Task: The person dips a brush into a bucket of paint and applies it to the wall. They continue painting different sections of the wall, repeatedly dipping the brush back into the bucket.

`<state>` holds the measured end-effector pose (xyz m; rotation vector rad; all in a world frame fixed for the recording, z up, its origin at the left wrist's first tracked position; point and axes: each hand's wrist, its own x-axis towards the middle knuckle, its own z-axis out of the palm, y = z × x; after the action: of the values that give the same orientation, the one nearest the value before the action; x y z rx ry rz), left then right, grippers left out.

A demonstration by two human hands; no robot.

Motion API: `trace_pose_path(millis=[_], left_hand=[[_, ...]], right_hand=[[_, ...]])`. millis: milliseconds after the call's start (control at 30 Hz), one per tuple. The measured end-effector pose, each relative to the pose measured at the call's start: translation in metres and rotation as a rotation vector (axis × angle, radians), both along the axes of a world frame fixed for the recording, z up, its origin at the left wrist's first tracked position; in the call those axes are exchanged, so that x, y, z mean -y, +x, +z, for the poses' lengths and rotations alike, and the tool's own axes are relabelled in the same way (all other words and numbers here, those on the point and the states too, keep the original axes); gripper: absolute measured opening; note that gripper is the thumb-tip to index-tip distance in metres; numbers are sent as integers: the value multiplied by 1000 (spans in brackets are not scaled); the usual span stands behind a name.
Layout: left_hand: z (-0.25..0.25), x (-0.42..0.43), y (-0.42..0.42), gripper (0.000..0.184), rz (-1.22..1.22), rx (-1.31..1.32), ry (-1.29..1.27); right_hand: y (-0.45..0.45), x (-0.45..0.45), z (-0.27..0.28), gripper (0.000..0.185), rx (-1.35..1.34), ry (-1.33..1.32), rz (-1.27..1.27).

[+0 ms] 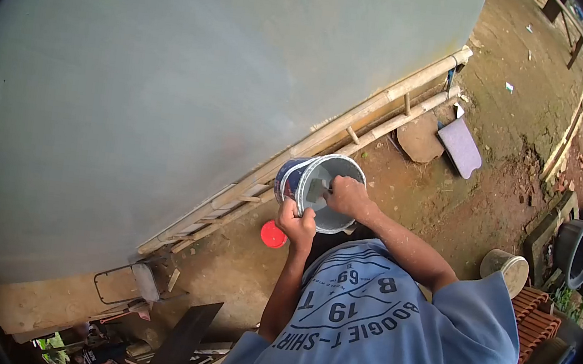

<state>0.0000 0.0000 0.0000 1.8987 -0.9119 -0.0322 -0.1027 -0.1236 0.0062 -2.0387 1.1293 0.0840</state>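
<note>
My left hand [297,223] is closed on the near-left rim of a dark blue plastic bucket [294,174], which is tilted so its grey inside shows. My right hand [349,197] reaches into the bucket's mouth with its fingers wrapped round a flat-bladed tool that looks like a putty knife [316,189]. Its blade lies against greyish material inside; the handle is mostly hidden by my fingers. A red round lid or tub [273,234] sits on the ground just left of my left hand.
A large smooth grey wall [173,82] fills the left. Along its foot lies a bamboo ladder [385,121]. A purple board [461,147] lies on the dirt. At right are a pale bucket [511,272], a black basin [577,250] and stacked roof tiles [536,318]. Dark boards [189,332] lie lower left.
</note>
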Motion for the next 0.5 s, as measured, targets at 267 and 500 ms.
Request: trace_pose_path(millis=[267, 500], left_hand=[[-1, -6, -17, 29, 39, 19, -71], [5, -7, -23, 29, 42, 14, -80]], right_hand=[[-19, -9, -2, 32, -29, -46, 10], [-30, -18, 14, 34, -9, -38, 26]])
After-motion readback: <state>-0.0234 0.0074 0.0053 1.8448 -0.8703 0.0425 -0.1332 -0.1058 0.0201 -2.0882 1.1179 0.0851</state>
